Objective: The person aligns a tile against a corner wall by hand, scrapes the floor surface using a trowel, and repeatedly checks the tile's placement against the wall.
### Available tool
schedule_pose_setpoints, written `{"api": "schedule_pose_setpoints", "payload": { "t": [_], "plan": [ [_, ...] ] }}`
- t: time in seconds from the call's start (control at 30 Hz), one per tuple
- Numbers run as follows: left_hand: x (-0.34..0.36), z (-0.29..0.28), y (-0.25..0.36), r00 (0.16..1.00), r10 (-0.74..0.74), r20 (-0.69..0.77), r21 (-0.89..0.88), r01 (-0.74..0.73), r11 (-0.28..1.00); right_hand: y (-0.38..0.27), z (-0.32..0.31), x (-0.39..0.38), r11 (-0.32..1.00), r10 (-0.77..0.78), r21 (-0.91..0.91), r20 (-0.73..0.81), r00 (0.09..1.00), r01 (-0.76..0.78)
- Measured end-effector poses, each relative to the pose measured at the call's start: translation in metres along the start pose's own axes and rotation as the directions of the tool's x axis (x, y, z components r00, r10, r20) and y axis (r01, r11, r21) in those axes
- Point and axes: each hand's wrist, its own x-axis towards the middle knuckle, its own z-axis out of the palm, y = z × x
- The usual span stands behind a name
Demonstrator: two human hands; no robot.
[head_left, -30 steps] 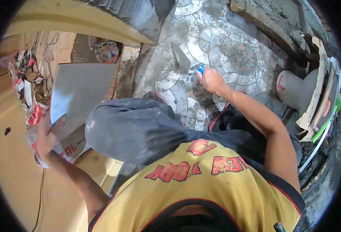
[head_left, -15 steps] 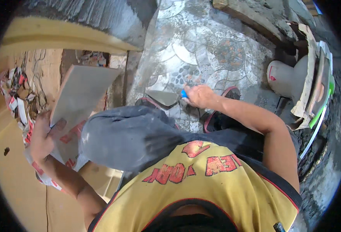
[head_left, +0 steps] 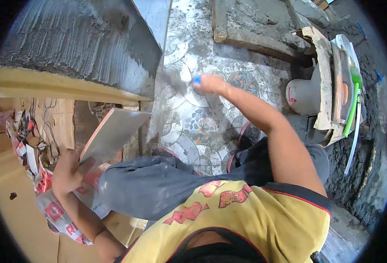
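Observation:
My right hand (head_left: 212, 84) grips a trowel by its blue handle (head_left: 197, 80), out over the patterned floor. Motion blurs the trowel's blade, which points left toward the mortar-covered surface. In my left hand (head_left: 67, 170) is a grey tile (head_left: 116, 131), held tilted by its lower left edge, with the thumb on the face and the fingers mostly hidden. The tile is apart from the surface beyond it, where grey mortar (head_left: 81, 41) lies combed into ridges above a yellowish edge (head_left: 66, 85).
A printed bag (head_left: 55, 210) lies below my left forearm, near a pile of scraps (head_left: 29, 144). To the right are a whitish rounded container (head_left: 299, 96), torn cardboard (head_left: 322, 83) and a green strip (head_left: 352, 107). Wooden planks (head_left: 263, 46) border wet cement (head_left: 263, 17) ahead.
My right hand has moved the trowel forward and up from near my feet. The tile in my left hand has turned, showing more of its reddish edge. The whole view has shifted.

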Motion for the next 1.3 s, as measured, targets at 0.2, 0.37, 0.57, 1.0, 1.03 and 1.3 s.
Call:
{"api": "schedule_pose_setpoints", "payload": {
  "t": [0.2,0.37,0.57,1.0,1.03,1.3],
  "plan": [
    [-0.011,0.004,-0.009,0.984,0.132,-0.122,0.012,-0.132,0.991,0.049,-0.03,-0.014,0.989,0.133,0.083,-0.138,0.981,-0.122],
    [0.005,0.001,0.015,0.996,0.028,0.09,-0.081,-0.02,0.996,0.057,0.002,-0.054,0.977,-0.156,-0.124,0.151,0.976,0.176],
    [-0.006,0.014,-0.002,0.943,0.237,-0.232,0.062,-0.228,0.972,0.16,0.009,-0.075,0.974,0.206,-0.019,-0.339,0.918,-0.226],
    [0.047,0.017,0.066,0.948,0.312,0.064,-0.247,-0.288,0.925,0.226,0.052,-0.12,0.793,0.608,0.173,-0.281,0.743,-0.583],
    [0.051,0.019,0.068,0.949,0.276,0.155,-0.271,-0.228,0.935,0.231,0.05,-0.116,0.776,0.63,0.158,-0.228,0.742,-0.61],
    [0.057,0.016,0.114,0.957,0.245,0.154,-0.074,-0.236,0.969,0.265,0.043,-0.107,0.748,0.66,0.04,-0.152,0.736,-0.663]
  ]
}}
